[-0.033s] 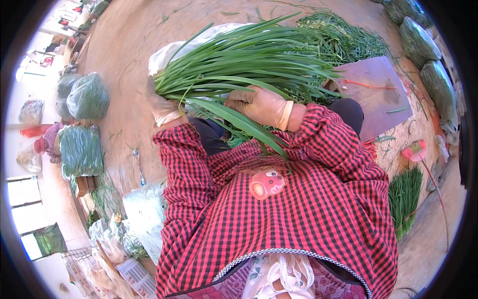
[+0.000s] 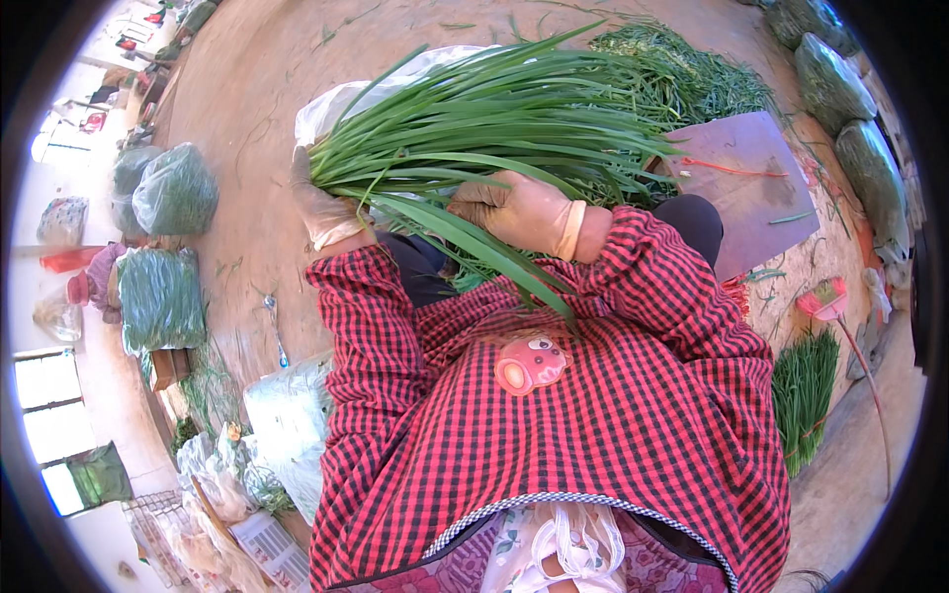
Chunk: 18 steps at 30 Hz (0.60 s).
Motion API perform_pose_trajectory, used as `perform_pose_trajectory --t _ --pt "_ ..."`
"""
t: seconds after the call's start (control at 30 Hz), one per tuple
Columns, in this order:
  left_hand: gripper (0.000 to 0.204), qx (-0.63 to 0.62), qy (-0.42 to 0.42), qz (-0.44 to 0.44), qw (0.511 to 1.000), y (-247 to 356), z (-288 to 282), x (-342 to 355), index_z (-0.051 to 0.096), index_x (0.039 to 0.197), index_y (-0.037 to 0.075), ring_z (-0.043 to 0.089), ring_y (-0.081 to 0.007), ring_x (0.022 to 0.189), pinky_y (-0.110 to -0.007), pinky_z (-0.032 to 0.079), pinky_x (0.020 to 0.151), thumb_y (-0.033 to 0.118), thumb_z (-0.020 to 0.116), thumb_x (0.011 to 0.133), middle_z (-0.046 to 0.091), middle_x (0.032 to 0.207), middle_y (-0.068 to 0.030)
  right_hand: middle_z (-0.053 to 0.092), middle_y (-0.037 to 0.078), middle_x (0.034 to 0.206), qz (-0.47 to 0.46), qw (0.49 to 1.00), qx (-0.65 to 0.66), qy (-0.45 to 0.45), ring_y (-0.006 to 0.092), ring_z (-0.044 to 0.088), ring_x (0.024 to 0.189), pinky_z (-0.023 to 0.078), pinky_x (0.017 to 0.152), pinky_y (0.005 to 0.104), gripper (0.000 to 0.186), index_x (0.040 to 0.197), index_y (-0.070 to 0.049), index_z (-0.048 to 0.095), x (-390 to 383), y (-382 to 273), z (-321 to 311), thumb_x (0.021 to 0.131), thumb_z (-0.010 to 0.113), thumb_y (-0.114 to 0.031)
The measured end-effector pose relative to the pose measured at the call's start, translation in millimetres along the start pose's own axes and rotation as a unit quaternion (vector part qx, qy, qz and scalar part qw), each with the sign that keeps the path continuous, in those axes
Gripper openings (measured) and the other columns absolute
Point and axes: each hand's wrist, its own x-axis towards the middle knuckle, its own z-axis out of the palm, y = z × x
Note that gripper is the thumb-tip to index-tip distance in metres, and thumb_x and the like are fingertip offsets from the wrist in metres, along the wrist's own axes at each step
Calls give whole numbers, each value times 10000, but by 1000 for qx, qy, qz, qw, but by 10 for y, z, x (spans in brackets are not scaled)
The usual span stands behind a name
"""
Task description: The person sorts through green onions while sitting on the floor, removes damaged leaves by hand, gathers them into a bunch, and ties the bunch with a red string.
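My left hand (image 2: 322,198), in a pale glove, grips the base end of a large bundle of long green leaves (image 2: 474,119). My right hand (image 2: 514,212), also gloved, is closed on some leaves at the lower middle of the bundle; its fingertips are partly hidden. Several loose leaves hang down over my red checked smock (image 2: 534,435). A white plastic sheet (image 2: 341,94) shows behind the bundle, and more cut greens (image 2: 692,74) lie in a heap beyond it.
A purple board (image 2: 741,198) with a red tie lies at right, near a long-handled pink tool (image 2: 820,301) and standing greens (image 2: 801,395). Filled plastic bags (image 2: 835,89) line the right edge; others (image 2: 173,193) sit at left. Someone in a pink hat (image 2: 94,282) is at far left.
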Motion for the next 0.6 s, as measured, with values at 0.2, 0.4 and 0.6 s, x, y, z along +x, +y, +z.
perform_pose_trajectory --t 0.2,0.4,0.6 --pt "344 -6 -16 14 1000 -2 169 -73 633 1041 -7 666 -297 916 -435 566 822 316 569 940 687 1016 -171 708 174 905 47 998 -15 28 326 677 832 523 767 372 264 1040 -89 729 -243 1 -158 920 637 -305" --pt "220 35 -23 79 996 235 304 -217 666 966 4 669 -238 817 -354 562 769 212 639 900 685 908 -115 719 122 905 172 922 -311 -153 314 684 864 534 787 399 336 987 -117 733 -582 -57 -736 830 677 -409" --pt "81 13 -49 95 994 177 702 -456 641 965 50 649 -193 848 -328 551 761 79 644 890 663 925 -76 682 89 944 -143 927 -288 191 240 697 766 557 653 358 293 1148 -143 674 -248 -561 -583 861 623 -170"
